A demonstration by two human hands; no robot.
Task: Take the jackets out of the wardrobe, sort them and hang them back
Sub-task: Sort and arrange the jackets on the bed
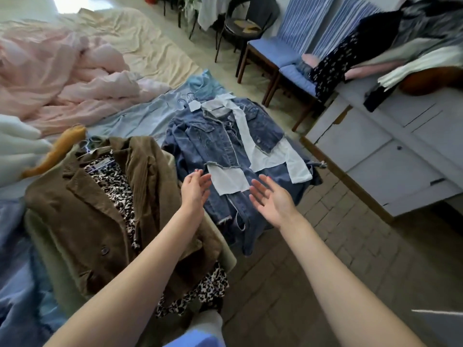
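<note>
Bedroom bed (140, 46) strewn with jackets, left hand (194, 187) and right hand (271, 199) open, empty, above denim jacket (220, 136), brown corduroy jacket (100, 204) beside it

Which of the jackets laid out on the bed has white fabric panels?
The blue denim jacket, lying right of the brown corduroy jacket; that one shows a leopard-print lining instead. Both open hands, left hand and right hand, hover over its hem.

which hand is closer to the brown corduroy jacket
Left. The left hand hovers open at the edge of the brown corduroy jacket, its forearm crossing over it. The right hand is farther off, open over the denim jacket.
</note>
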